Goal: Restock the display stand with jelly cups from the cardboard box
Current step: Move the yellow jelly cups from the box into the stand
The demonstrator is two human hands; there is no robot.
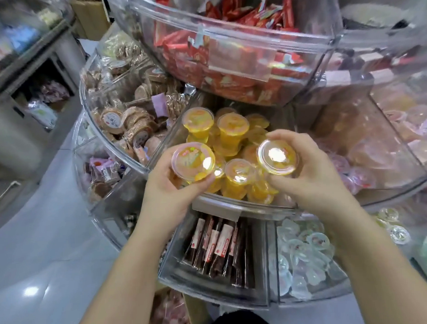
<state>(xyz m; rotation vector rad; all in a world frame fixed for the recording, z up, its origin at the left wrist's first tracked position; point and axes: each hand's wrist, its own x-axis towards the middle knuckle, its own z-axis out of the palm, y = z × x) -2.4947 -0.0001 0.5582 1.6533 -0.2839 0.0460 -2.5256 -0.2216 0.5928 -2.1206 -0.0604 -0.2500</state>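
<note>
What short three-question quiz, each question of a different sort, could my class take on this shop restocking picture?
1. True or false: the left hand grips a yellow jelly cup.
2. What does the right hand hold? A) a red wrapper B) a yellow jelly cup C) nothing
3. Fill in: the bin of yellow cups sits directly above the compartment of dark ______.

Key: 1 true; 2 B, the second cup; 3 bars.
</note>
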